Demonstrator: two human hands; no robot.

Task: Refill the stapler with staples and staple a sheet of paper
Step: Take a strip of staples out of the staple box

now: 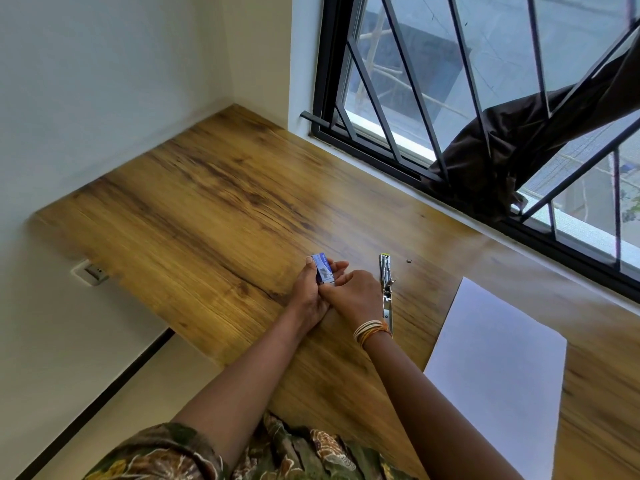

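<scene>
My left hand (309, 292) holds a small blue box of staples (322, 269) upright above the wooden desk (207, 209). My right hand (356, 296) presses against the box's near end, fingers curled under it; what they grip is hidden. A metal stapler (386, 285) lies opened out flat on the desk just right of my right hand, partly covered by the wrist. A white sheet of paper (491, 368) lies flat at the right, apart from both hands.
A tiny dark speck (409, 261) lies on the desk beyond the stapler. A barred window (450, 109) with a dark curtain (512, 147) bunched through the bars runs along the far right. White walls (104, 81) close the left; a wall socket (90, 271) sits below the desk edge.
</scene>
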